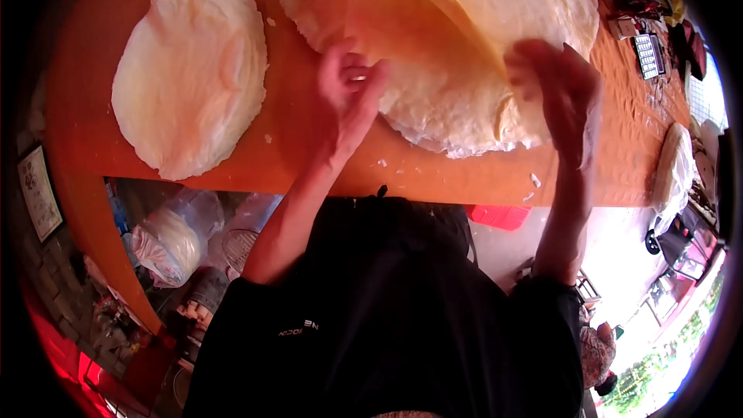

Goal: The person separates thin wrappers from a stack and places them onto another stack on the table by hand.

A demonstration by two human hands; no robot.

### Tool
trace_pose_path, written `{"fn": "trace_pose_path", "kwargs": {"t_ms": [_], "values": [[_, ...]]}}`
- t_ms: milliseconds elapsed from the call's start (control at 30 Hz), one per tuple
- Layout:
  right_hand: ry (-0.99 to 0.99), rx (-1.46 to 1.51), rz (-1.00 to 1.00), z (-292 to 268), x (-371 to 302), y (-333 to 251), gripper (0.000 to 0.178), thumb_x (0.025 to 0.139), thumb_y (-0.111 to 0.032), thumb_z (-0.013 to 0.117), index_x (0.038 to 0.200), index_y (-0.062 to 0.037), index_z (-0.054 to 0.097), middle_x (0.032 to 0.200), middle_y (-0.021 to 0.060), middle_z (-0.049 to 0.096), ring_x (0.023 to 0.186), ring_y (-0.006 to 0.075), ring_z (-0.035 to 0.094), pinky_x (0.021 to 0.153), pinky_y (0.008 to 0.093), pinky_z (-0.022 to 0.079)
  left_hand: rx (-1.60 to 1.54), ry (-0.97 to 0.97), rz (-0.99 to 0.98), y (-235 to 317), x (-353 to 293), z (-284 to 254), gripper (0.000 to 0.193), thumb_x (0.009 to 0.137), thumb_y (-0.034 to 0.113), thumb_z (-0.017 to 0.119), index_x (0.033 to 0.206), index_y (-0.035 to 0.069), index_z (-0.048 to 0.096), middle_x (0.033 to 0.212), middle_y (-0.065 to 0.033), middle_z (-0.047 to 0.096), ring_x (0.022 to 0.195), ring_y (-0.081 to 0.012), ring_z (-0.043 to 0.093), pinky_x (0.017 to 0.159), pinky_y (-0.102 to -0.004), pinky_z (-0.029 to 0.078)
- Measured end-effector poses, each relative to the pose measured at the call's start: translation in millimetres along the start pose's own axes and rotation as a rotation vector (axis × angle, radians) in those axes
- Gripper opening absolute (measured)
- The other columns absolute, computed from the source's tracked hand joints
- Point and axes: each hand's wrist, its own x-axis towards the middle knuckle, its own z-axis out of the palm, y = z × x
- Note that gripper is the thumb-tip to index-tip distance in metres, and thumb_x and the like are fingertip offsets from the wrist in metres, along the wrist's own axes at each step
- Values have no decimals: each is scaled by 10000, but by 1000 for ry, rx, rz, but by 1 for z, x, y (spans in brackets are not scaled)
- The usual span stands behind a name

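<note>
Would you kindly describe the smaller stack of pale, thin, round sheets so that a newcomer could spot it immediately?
On the orange-brown table, look left of the person's left hand. The smaller stack of pale, thin, round sheets lies there; unlike the larger pale pile, its whole outline shows.

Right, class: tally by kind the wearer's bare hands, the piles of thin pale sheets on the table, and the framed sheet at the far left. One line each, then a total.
Bare hands: 2 (left hand, right hand)
Piles of sheets: 2 (smaller pile, larger pile)
Framed sheet: 1
Total: 5
</note>
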Motion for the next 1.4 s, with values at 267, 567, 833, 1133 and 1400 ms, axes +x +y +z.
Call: {"fn": "trace_pose_path", "kwargs": {"t_ms": [267,567,833,1133,1400], "values": [[-70,602,260,8,-1,11,217,957,-215,579,935,-15,662,802,74,682,656,157,663,524,254,486,-557,-468,-325,11,54,67,562,959,455,519,1327,36,447,1182,-113,589,1059,-241,578,906,-347,480],[184,735,216,4,-4,21,435,999,-187,475,1313,114,445,1322,136,515,1219,176,480,1088,303,323,-847,-351,-565,21,23,99,530,860,385,689,1232,23,578,969,-70,656,846,-212,642,771,-324,516],[507,175,-44,-141,-27,35,337,949,-197,561,1217,3,602,1174,100,631,1043,168,596,884,273,489,-577,-30,-261,-11,58,38,324,789,29,699,1099,-8,612,1042,-107,652,862,-214,657,710,-361,561],[121,-587,-377,-172,25,-8,288,933,-60,495,1178,-64,646,1192,74,643,1002,188,629,804,316,540,-602,-126,-328,-8,25,-5,329,860,70,646,1167,-19,565,1096,-95,637,1001,-197,617,888,-316,498],[-361,-631,-430,56,-31,65,79,828,-75,556,825,-46,629,785,178,638,710,387,627,610,435,505,-510,76,-280,-34,14,-54,276,859,44,635,1119,-8,557,1030,-78,640,891,-169,620,787,-307,515]]}}
